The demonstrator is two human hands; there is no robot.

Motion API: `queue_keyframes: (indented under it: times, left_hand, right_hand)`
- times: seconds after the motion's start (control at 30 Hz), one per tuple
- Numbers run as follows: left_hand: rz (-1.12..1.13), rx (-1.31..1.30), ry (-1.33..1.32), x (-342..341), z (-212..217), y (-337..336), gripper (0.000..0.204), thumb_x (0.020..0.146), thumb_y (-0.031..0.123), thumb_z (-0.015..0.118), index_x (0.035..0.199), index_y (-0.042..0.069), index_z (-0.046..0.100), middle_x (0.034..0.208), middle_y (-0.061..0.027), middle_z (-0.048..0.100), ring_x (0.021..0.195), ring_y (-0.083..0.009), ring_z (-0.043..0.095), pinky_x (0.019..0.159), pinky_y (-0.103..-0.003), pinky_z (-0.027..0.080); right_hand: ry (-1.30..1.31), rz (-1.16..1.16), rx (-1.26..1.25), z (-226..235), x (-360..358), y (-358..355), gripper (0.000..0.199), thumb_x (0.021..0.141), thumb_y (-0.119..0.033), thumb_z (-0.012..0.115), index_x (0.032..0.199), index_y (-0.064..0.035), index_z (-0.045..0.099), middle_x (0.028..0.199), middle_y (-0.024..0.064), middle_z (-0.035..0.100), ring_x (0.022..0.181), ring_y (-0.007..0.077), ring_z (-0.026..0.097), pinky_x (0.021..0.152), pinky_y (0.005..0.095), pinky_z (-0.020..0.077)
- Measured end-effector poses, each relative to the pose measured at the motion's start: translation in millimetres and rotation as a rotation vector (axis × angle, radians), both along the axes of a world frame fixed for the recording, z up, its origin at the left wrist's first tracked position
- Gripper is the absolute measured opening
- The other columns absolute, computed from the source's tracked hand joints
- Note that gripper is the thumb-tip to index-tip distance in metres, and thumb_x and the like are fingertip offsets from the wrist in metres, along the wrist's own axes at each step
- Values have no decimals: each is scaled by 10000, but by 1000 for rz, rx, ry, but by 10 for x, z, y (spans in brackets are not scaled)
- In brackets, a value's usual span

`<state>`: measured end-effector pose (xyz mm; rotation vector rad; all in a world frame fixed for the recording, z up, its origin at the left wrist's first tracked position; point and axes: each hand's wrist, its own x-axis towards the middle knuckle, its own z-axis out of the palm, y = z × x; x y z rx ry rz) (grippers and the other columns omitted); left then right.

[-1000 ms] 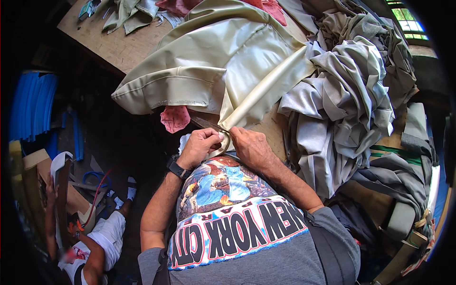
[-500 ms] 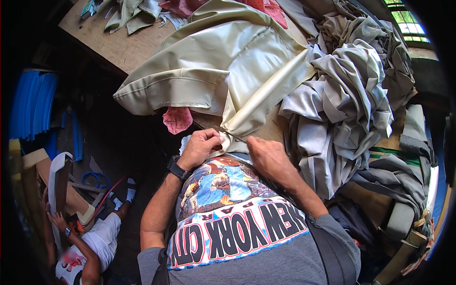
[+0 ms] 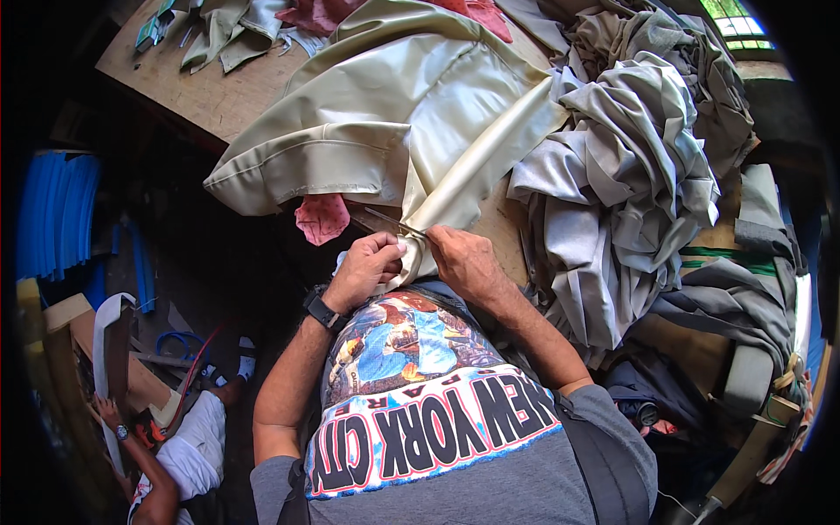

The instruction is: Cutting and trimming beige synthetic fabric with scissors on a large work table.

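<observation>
A large, shiny cream-coloured vinyl cover [image 3: 350,101] with stitched seams spreads over the table and hangs over its near edge toward my lap. My left hand [image 3: 368,269] is closed in a pinch on the cover's near end, just in front of my belly. My right hand [image 3: 468,262] is wrapped round scissors [image 3: 385,219], whose slim metal blades point up and left across the narrow strip of vinyl. Their handles are hidden in my fist. Pink cloth [image 3: 321,219] sticks out from under the cover beside the blades.
A heap of grey fabric [image 3: 612,175] lies at the right of the wooden table [image 3: 166,83]. Fabric scraps [image 3: 232,31] sit at the far left. Blue sheets [image 3: 57,214] stand at the left, and another person's arm [image 3: 153,468] shows at lower left, beside a wooden frame.
My right hand has moved left and up with the scissors, closer to my left hand. The blades now reach farther past the vinyl strip. The left hand keeps its pinch.
</observation>
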<state>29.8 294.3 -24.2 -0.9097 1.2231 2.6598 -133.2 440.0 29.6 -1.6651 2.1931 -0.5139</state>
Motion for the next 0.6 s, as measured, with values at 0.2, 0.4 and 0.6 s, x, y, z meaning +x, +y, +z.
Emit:
queue_keyframes:
  times: [0.2,0.4,0.6]
  left_hand:
    - [3,-33,-48,-4,69,19,144,1011,219,667,942,106,610,728,82,517,611,-1,468,558,-154,400]
    - [26,29,24,76,-46,41,115,1013,188,660,944,109,615,745,75,547,617,-5,488,564,-158,413]
    - [46,77,-44,174,-45,71,105,1008,176,655,937,111,614,809,49,618,633,-19,543,614,-182,506]
  right_hand:
    - [-19,0,-2,35,62,-1,111,951,-75,588,1041,-19,555,887,170,657,841,369,691,729,478,548]
    - [130,50,-8,-29,109,106,76,948,-69,578,1010,-31,556,866,176,656,827,368,694,719,479,545]
    - [-151,-201,86,120,106,537,98,1004,-118,591,1011,-22,582,836,199,655,791,380,682,696,465,525]
